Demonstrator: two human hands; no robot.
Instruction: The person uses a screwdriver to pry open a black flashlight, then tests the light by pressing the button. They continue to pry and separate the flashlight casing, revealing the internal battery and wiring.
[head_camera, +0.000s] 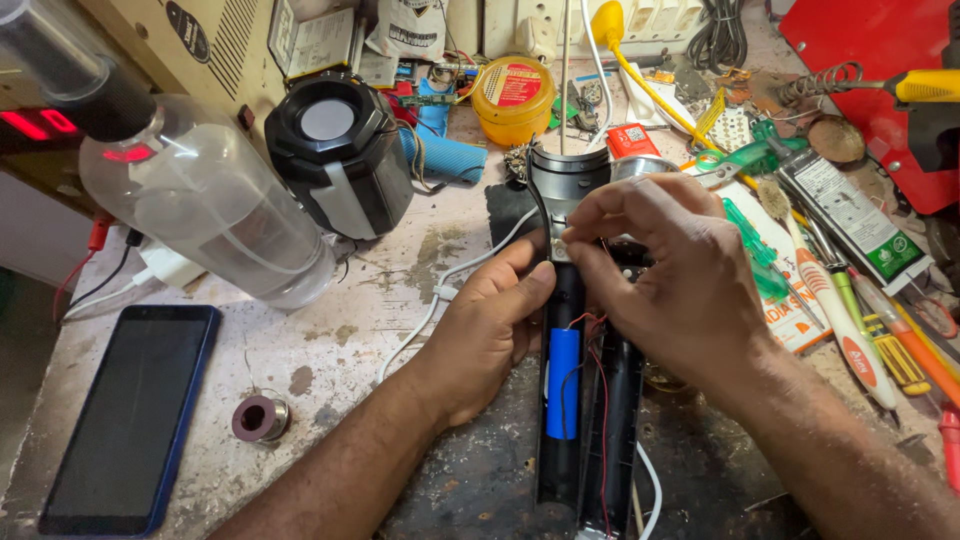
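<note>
A long black device casing (567, 186) lies opened on the workbench, showing a blue cylindrical battery (563, 370) and thin red wires (598, 372) inside. My left hand (492, 325) grips the casing from the left side, thumb pressed near its upper middle. My right hand (668, 270) rests over the casing from the right, fingertips pinched on a small part at the casing's neck, close to my left thumb. What the fingertips pinch is too small to make out.
A dark phone (132, 415) and a solder spool (261, 417) lie at left. A clear plastic bottle (205, 205) and black speaker (340, 150) stand behind. A yellow jar (513, 98) is at the back. Screwdrivers (860, 330) and tools crowd the right. A white cable (440, 295) crosses the bench.
</note>
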